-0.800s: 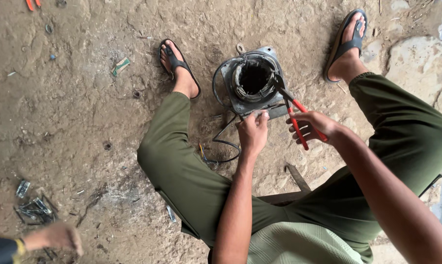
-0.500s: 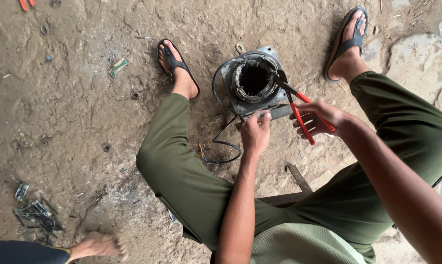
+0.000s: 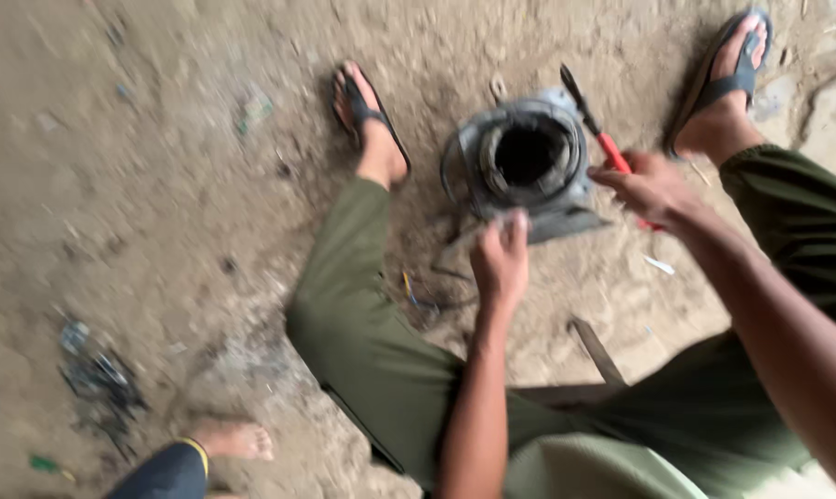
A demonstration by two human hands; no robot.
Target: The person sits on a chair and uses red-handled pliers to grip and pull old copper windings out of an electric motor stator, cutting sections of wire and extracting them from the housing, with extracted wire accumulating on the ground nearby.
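A grey motor housing (image 3: 566,208) with a dark round opening and wire windings sits on the dirt floor between my sandalled feet. My left hand (image 3: 499,259) grips its near edge. My right hand (image 3: 654,189) holds red-handled pliers (image 3: 595,125), whose dark jaws point up past the housing's right rim. A black cable (image 3: 446,286) trails from the housing toward my left knee. The picture is motion-blurred.
My legs in olive trousers frame the housing. Another person's bare foot (image 3: 233,439) and dark sleeve with a yellow cuff (image 3: 169,471) are at the bottom left. Dark scraps (image 3: 99,374) lie on the ground at left. A flat metal strip (image 3: 595,349) lies beside my right thigh.
The pliers have lifted from the housing's rim, jaws now pointing up. The other person's limb at bottom left shifted right. The view has moved closer and blurred.
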